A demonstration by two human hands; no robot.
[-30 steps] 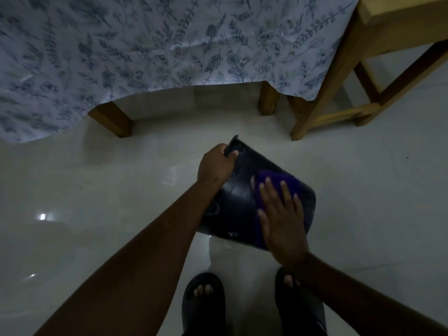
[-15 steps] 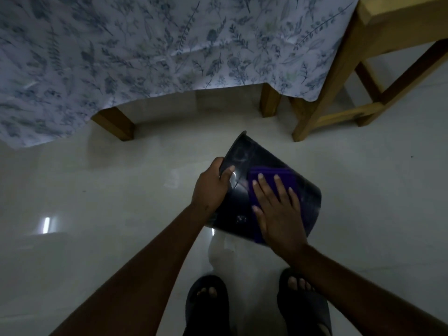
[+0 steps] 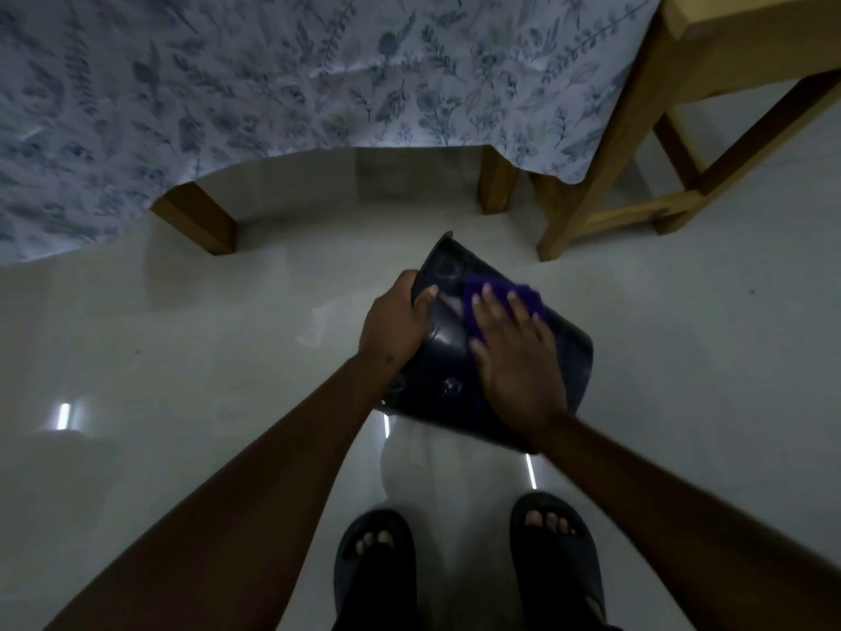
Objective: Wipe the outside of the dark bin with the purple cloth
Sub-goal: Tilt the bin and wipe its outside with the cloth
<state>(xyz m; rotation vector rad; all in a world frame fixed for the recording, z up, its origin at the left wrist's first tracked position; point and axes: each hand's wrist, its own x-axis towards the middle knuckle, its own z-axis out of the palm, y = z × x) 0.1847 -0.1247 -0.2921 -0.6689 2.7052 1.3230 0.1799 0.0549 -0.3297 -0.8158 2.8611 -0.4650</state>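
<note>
The dark bin [image 3: 569, 352] is held tilted above the pale floor, its outer wall facing me. My left hand [image 3: 393, 323] grips the bin's left edge, thumb on the outer wall. My right hand [image 3: 514, 362] lies flat on the wall, fingers spread, pressing the purple cloth [image 3: 491, 289] against it. Only the cloth's upper part shows beyond my fingertips; the rest is hidden under the palm. The bin's opening cannot be seen.
A table with wooden legs [image 3: 200, 220] and a hanging blue floral cloth [image 3: 273, 75] stands just ahead. A wooden stool [image 3: 605, 175] is at the right. My two feet in dark sandals [image 3: 377, 562] stand on the glossy floor [image 3: 182, 357] below the bin.
My right hand has slid the purple cloth up the bin's wall toward its far end. My left hand shifted its grip down the left edge, and the bin turned slightly.
</note>
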